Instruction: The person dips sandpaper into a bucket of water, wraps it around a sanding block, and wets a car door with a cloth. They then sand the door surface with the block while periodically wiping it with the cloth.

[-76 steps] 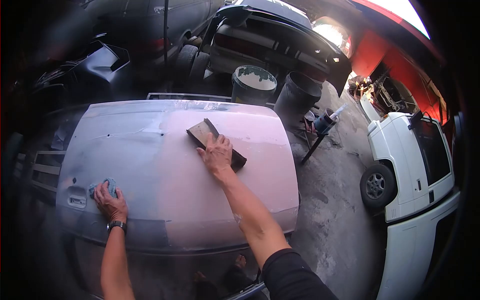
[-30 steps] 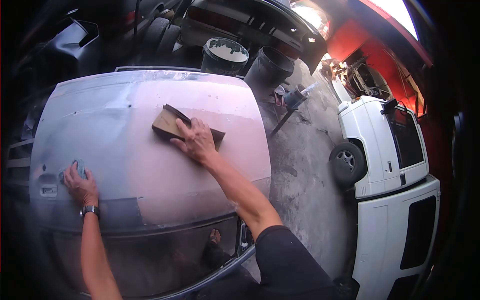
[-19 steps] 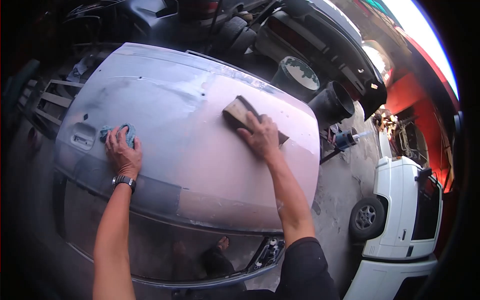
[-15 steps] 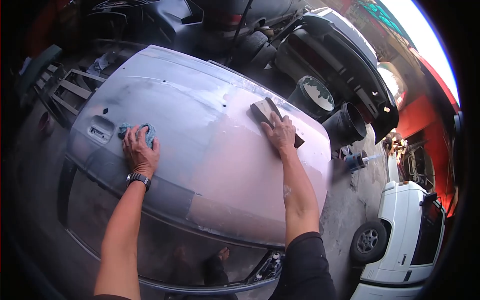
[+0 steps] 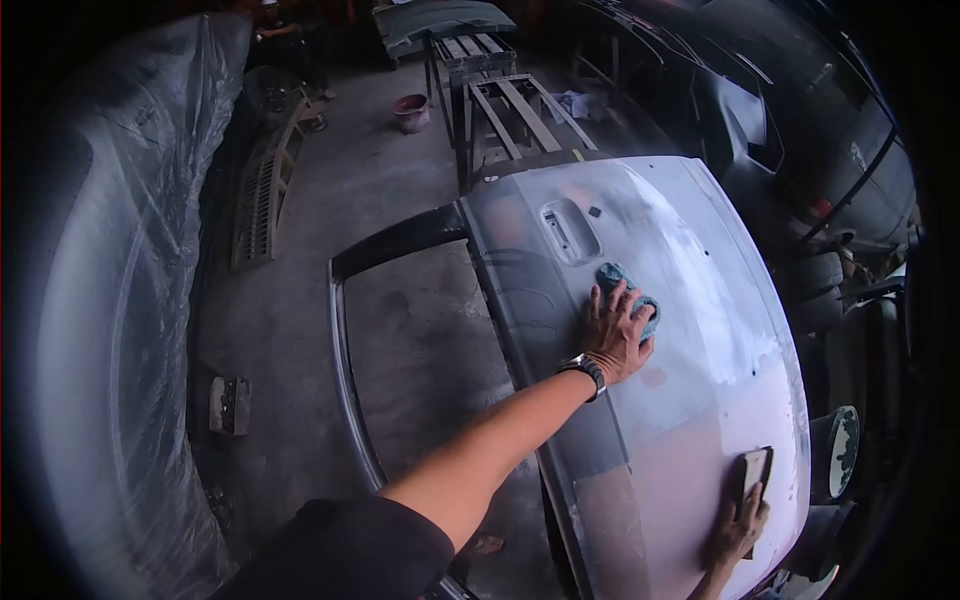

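Note:
A car door point(image 5: 680, 390), patched in grey, white and pinkish filler, lies flat in front of me with its empty window frame point(image 5: 345, 340) to the left. My left hand point(image 5: 620, 335), a watch on its wrist, presses a crumpled blue-green cloth point(image 5: 613, 274) onto the grey area beside the door handle recess point(image 5: 571, 232). At the lower right, my right hand point(image 5: 741, 525) grips a long sanding block point(image 5: 754, 472) resting on the pink filler. Part of that block is hidden under the fingers.
Plastic sheeting point(image 5: 150, 200) covers a large shape on the left. Metal stands point(image 5: 520, 110) and a red bucket point(image 5: 411, 113) are beyond the door. Dark buckets point(image 5: 842, 450) stand by its right edge. A person point(image 5: 280, 40) is in the far background.
My view has swung to the left, so the door appears turned and further right. Both hands are still on the door, with the cloth and the sanding block under them.

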The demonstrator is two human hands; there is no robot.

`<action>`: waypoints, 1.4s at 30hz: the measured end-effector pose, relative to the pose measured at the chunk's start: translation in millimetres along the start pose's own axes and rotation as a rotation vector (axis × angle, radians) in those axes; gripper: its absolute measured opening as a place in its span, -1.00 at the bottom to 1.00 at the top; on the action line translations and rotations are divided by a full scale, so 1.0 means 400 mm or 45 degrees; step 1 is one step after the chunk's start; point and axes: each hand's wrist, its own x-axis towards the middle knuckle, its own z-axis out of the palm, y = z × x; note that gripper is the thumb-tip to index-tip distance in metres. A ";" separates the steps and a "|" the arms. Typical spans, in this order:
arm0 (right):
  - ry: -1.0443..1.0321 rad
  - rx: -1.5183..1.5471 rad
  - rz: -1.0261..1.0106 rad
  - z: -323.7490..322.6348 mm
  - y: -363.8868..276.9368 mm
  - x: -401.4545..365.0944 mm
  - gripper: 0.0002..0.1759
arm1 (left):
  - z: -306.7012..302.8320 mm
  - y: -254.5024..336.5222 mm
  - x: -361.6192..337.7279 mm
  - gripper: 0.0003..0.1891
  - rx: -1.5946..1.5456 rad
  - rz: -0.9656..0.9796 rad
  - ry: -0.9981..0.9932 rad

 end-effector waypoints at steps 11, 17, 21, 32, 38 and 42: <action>0.160 -0.184 0.080 0.015 -0.154 -0.119 -0.36 | -0.020 0.011 0.008 -0.46 -0.032 -0.033 -0.050; -0.057 -0.236 -0.098 -0.019 -0.200 -0.329 -0.04 | 0.002 -0.011 0.000 -0.47 0.003 0.015 0.068; -0.037 -0.098 0.155 -0.002 -0.126 0.083 -0.36 | -0.015 -0.015 0.011 -0.56 0.029 0.248 0.256; 0.066 -0.157 0.121 0.024 -0.379 -0.153 -0.01 | 0.010 -0.024 0.022 -0.52 0.379 0.165 0.050; 0.033 -0.175 0.004 0.012 -0.352 -0.127 0.07 | 0.037 -0.060 0.032 -0.54 0.400 0.257 0.093; -0.022 -0.140 0.282 0.072 -0.172 0.231 -0.23 | 0.072 -0.122 0.050 -0.55 0.382 0.323 0.118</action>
